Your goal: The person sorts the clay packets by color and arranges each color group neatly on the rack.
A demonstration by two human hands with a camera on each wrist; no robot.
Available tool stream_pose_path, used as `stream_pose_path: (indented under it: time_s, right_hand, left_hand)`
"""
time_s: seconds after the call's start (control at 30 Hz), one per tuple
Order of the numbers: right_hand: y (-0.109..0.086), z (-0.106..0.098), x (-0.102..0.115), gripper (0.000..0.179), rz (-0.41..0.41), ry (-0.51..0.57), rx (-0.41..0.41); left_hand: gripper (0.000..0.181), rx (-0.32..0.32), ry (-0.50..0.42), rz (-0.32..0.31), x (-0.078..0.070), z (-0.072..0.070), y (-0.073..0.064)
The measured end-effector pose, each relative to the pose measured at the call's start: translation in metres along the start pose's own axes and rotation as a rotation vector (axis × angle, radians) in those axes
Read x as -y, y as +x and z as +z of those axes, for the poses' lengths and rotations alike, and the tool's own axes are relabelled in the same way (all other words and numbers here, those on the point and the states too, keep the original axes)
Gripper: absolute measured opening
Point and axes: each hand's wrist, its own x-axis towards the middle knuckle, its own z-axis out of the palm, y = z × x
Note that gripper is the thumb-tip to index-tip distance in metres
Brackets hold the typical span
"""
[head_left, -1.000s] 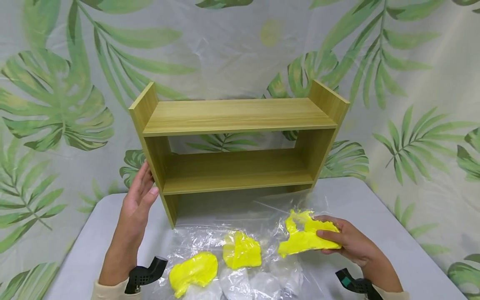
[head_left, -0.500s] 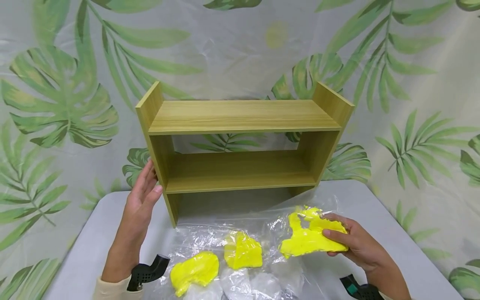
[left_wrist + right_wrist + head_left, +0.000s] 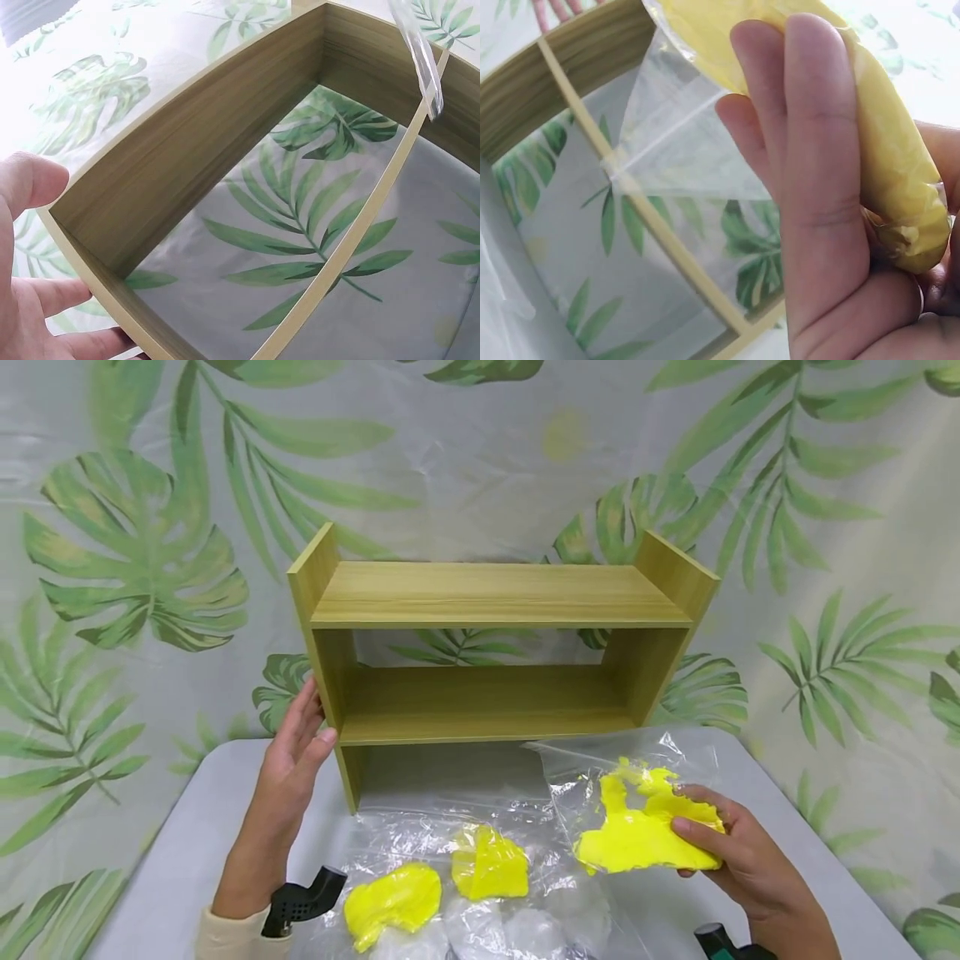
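A wooden two-tier shelf (image 3: 480, 702) stands on the table, both boards bare. My left hand (image 3: 288, 768) lies along its left side panel, fingers fairly straight and touching it; the left wrist view shows the fingers (image 3: 67, 296) against the panel's edge. In my right hand (image 3: 750, 852) I grip a clear zip bag of yellow clay (image 3: 648, 835), thumb in front and fingers behind, raised at the shelf's front right. From the right wrist view, the fingers (image 3: 821, 120) press the bagged clay (image 3: 900, 165) and the bag's clear zip end hangs loose.
Clear bags with yellow lumps (image 3: 393, 902) and white lumps (image 3: 536, 931) lie at the table's front middle. Another yellow lump (image 3: 489, 864) sits beside them. A leaf-patterned cloth (image 3: 480, 460) hangs behind the white table (image 3: 180, 860).
My right hand has shifted right with the bag of yellow clay, and its clear zip end has come up off the other bags. The left hand stays at the shelf's side.
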Motion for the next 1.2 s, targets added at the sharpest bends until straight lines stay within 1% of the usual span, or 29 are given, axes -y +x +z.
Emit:
stream_pose_path:
  time_s: [0.1,0.2,0.27,0.37,0.53,0.63,0.7,0.77,0.87,1.07,1.2]
  right_hand:
    - [-0.006,0.002,0.003,0.042,-0.031,0.011,-0.019]
    - [-0.011,0.004,0.005,0.044,-0.067,0.012,-0.042]
    - [-0.014,0.005,0.008,0.045,-0.103,0.014,-0.04]
    - [-0.017,0.005,0.012,0.047,-0.168,0.03,0.0]
    - [-0.019,0.006,0.028,0.049,-0.248,0.082,0.085]
    - [-0.018,0.007,0.04,0.048,-0.292,0.089,0.131]
    - [-0.017,0.008,0.05,0.047,-0.313,0.061,0.149]
    - [-0.015,0.009,0.06,0.046,-0.326,0.018,0.15]
    - [-0.011,0.011,0.076,0.045,-0.348,-0.009,0.154]
    - [0.001,0.016,0.109,0.043,-0.431,0.018,0.184]
    - [0.011,0.022,0.133,0.041,-0.478,0.053,0.249]
  left_hand:
    - [0.064,0.005,0.001,0.005,0.001,0.002,0.002]
    - [0.064,0.013,0.004,0.027,0.002,0.004,0.005]
    - [0.064,0.018,0.006,0.034,0.003,0.005,0.006]
    - [0.063,0.02,0.015,0.038,0.004,0.006,0.007]
    - [0.063,0.015,0.033,0.046,0.003,0.005,0.007]
    - [0.063,0.015,0.03,0.05,0.003,0.004,0.007]
    - [0.063,0.013,0.021,0.045,0.004,0.004,0.006]
    - [0.064,0.011,0.021,0.039,0.004,0.003,0.005]
    - [0.064,0.004,0.03,0.027,0.005,0.002,0.003]
    - [0.064,-0.002,0.029,0.035,0.006,0.0,0.002]
    - [0.064,-0.005,0.021,0.035,0.004,0.0,0.001]
